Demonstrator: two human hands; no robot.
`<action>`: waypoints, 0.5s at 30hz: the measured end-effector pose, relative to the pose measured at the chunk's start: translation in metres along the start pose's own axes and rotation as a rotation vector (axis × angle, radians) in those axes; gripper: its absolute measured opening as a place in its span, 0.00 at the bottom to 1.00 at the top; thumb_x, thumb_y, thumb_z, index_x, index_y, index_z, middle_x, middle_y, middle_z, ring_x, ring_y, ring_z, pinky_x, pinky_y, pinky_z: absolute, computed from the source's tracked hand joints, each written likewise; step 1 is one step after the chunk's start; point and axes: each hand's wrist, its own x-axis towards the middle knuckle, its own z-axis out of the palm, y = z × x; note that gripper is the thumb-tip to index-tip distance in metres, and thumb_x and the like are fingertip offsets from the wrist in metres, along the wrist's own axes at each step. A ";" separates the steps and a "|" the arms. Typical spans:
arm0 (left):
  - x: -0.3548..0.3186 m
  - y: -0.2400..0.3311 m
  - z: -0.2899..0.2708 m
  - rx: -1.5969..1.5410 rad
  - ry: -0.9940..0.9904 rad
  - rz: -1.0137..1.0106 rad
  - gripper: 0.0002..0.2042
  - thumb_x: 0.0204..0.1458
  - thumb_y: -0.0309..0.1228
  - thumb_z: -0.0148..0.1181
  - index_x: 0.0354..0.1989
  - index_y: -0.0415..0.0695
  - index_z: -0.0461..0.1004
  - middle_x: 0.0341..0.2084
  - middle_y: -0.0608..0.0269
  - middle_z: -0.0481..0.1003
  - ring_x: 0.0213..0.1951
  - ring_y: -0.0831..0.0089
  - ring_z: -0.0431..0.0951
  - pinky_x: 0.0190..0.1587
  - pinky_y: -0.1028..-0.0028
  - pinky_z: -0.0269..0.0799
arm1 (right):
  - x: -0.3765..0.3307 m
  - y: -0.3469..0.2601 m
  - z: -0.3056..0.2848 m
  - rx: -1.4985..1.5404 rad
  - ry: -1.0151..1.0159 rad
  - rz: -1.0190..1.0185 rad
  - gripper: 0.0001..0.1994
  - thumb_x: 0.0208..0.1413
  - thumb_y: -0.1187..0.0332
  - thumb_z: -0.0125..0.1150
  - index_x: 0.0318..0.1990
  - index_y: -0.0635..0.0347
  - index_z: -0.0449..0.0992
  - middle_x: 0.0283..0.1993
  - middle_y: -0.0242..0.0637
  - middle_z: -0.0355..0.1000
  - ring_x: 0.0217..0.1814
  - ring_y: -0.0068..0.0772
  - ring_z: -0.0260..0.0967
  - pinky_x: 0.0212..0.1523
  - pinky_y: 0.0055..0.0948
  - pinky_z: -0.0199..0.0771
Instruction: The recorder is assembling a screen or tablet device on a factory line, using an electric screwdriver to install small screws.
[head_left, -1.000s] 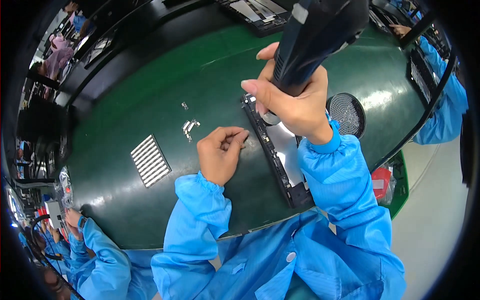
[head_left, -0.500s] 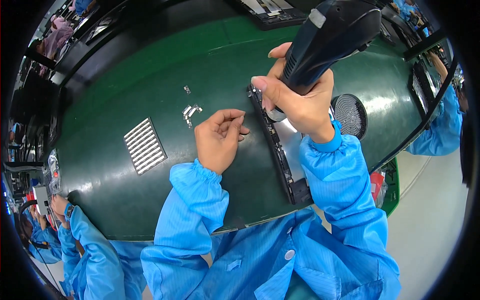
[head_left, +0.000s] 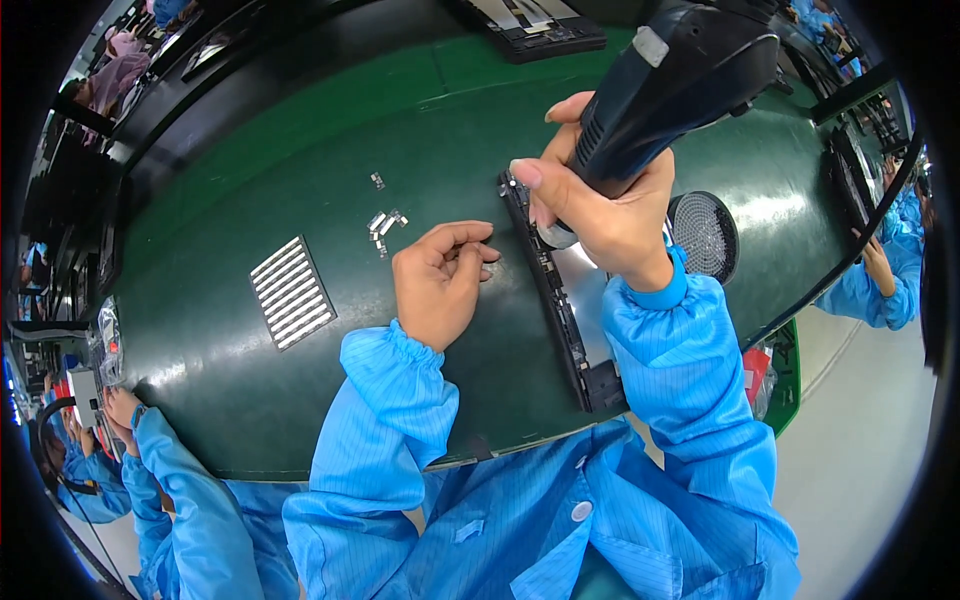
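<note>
As the right hand (head_left: 620,225) grasps a bulky black handheld tool (head_left: 680,85) over a flat, black-framed silver device (head_left: 583,300) on the green tabletop (head_left: 230,400), the left hand (head_left: 438,285) curls nearby, any grasp unclear.

It's one wide fisheye, the left of a side-by-side pair worn on the person's head, aimed steeply down at the green table (head_left: 200,250). Sits pretty close, so the left hand (head_left: 438,285) and right hand (head_left: 622,228) land around mid-frame, and the blue coat (head_left: 535,520) fills the bottom, seen from above. Far side of the table's up top, pale floor (head_left: 850,400) shows at lower right. Super wide too: the table's near edge bows, and the corners go black.
</note>
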 end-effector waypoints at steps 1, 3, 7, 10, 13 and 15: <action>0.000 0.000 0.000 0.002 -0.005 0.002 0.10 0.54 0.16 0.47 0.41 0.32 0.74 0.34 0.59 0.76 0.35 0.75 0.78 0.33 0.79 0.76 | 0.000 0.001 0.000 0.000 0.000 0.000 0.19 0.46 0.83 0.65 0.45 0.69 0.66 0.19 0.34 0.70 0.18 0.20 0.67 0.21 0.20 0.67; 0.000 0.000 0.000 -0.002 -0.010 0.004 0.10 0.54 0.16 0.47 0.41 0.32 0.74 0.34 0.58 0.76 0.35 0.74 0.78 0.33 0.79 0.76 | -0.001 0.002 -0.001 -0.012 -0.017 -0.028 0.19 0.46 0.83 0.65 0.46 0.68 0.65 0.19 0.34 0.70 0.18 0.20 0.67 0.21 0.20 0.67; 0.001 -0.001 0.000 -0.022 -0.001 0.006 0.09 0.52 0.15 0.48 0.39 0.30 0.75 0.36 0.56 0.75 0.35 0.72 0.79 0.34 0.77 0.77 | -0.003 0.005 0.002 -0.004 0.047 -0.013 0.15 0.43 0.79 0.69 0.39 0.67 0.71 0.19 0.30 0.70 0.20 0.15 0.66 0.24 0.19 0.68; 0.001 0.000 0.000 -0.027 0.002 -0.002 0.09 0.52 0.15 0.49 0.39 0.31 0.75 0.36 0.56 0.75 0.35 0.72 0.79 0.34 0.77 0.77 | -0.004 0.000 0.003 -0.063 0.016 0.000 0.10 0.42 0.78 0.69 0.32 0.66 0.73 0.17 0.28 0.69 0.20 0.15 0.65 0.32 0.23 0.72; 0.001 -0.001 -0.001 -0.035 0.003 -0.011 0.09 0.52 0.15 0.49 0.39 0.31 0.75 0.37 0.57 0.75 0.35 0.72 0.79 0.34 0.77 0.77 | -0.006 -0.004 0.005 -0.032 0.044 0.111 0.08 0.41 0.78 0.69 0.24 0.64 0.73 0.15 0.28 0.68 0.19 0.16 0.64 0.40 0.28 0.73; 0.001 0.000 -0.001 -0.034 0.000 -0.013 0.09 0.52 0.15 0.48 0.38 0.31 0.75 0.37 0.57 0.75 0.35 0.72 0.79 0.34 0.77 0.77 | -0.007 0.002 0.003 -0.047 0.004 0.010 0.09 0.41 0.79 0.69 0.20 0.63 0.72 0.14 0.27 0.67 0.18 0.16 0.63 0.45 0.30 0.72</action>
